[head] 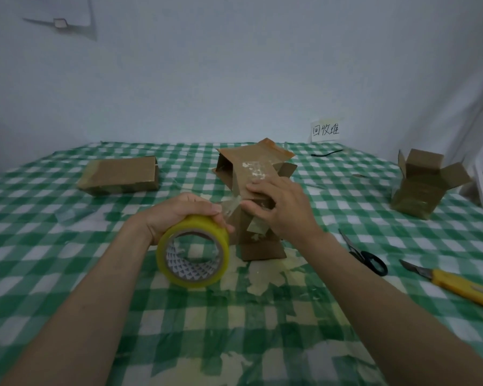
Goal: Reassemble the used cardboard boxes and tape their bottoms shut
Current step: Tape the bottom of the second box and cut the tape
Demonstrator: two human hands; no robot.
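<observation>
A brown cardboard box (253,174) lies at the middle of the checked table, its flaps splayed at both ends and old tape scraps on it. My right hand (279,207) grips the near end of this box, fingers curled over its edge. My left hand (184,215) holds a yellow tape roll (193,252) from above, just left of the box. A short clear strip of tape (230,207) runs from the roll to the box beside my right thumb.
A flat closed box (120,175) lies at the back left. An open box (421,185) stands at the right edge. Black scissors (365,256) and a yellow utility knife (457,285) lie to my right. A paper label (326,130) hangs on the wall.
</observation>
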